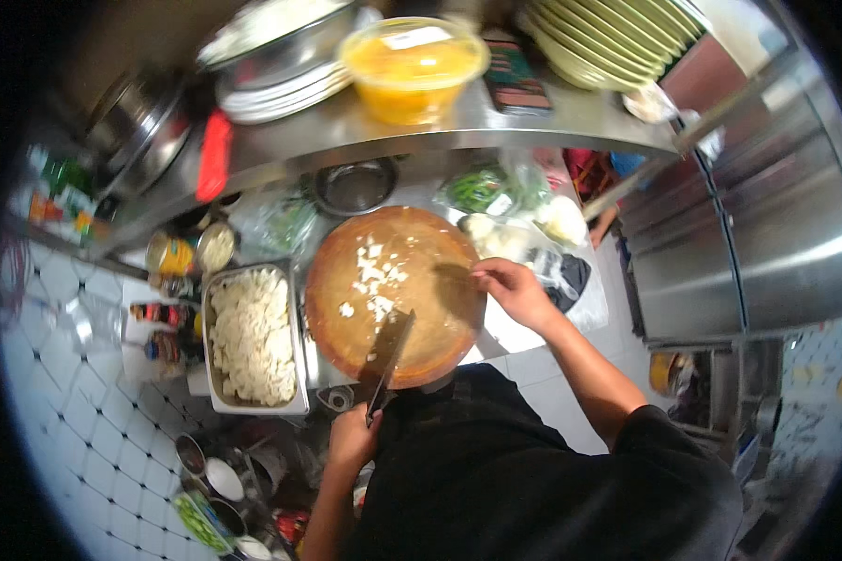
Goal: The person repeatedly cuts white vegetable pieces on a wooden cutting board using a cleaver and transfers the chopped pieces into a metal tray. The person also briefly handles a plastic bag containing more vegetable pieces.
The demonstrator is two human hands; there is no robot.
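Observation:
A knife (393, 361) is gripped by its handle in my left hand (353, 438); its blade reaches over the near edge of a round wooden chopping board (435, 336). Small white cauliflower-like crumbs (375, 273) lie scattered on the board, left of the blade tip. At the board's right edge hovers my right hand (516, 287), fingers curled together; whether they pinch anything is too small to tell. Left of the board stands a rectangular metal tray (302, 393) filled with cut pale florets (252, 336), apparently cauliflower.
Bagged green vegetables (480, 191) and bagged white heads (495, 235) lie beyond the board, near a dark bowl (356, 184). A steel shelf (456, 140) crosses above, bearing a lidded orange-filled tub (414, 70), a phone (516, 77) and stacked green plates (603, 42). A steel refrigerator (793, 210) stands right.

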